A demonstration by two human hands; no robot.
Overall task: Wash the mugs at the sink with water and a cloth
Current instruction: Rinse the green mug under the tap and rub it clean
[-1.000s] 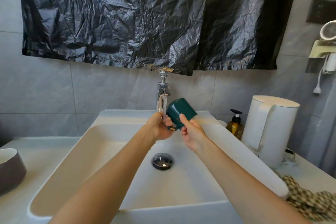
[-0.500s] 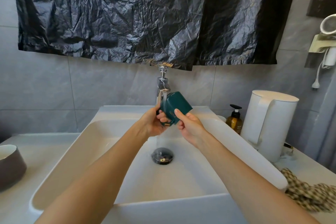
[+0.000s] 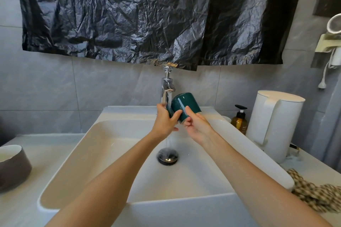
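A dark green mug (image 3: 185, 104) is tilted on its side under the chrome tap (image 3: 167, 86), its base pointing up and to the right. Water runs from the tap past the mug's mouth into the white sink (image 3: 114, 143) and onto the drain (image 3: 168, 156). My left hand (image 3: 165, 121) grips the mug at its rim end, fingers curled round it. My right hand (image 3: 197, 125) holds the mug's side from below, thumb on the wall. A checked cloth (image 3: 313, 191) lies on the counter at the right. A grey mug (image 3: 13, 166) with a white inside stands at the left.
A white kettle (image 3: 275, 123) and an amber pump bottle (image 3: 239, 120) stand to the right of the sink. Black plastic sheeting (image 3: 147, 14) hangs on the tiled wall above the tap. A white holder (image 3: 332, 42) with a cord is fixed at the far right.
Both hands have lifted the green mug higher, closer to the tap's spout. The water stream now falls visibly to the drain.
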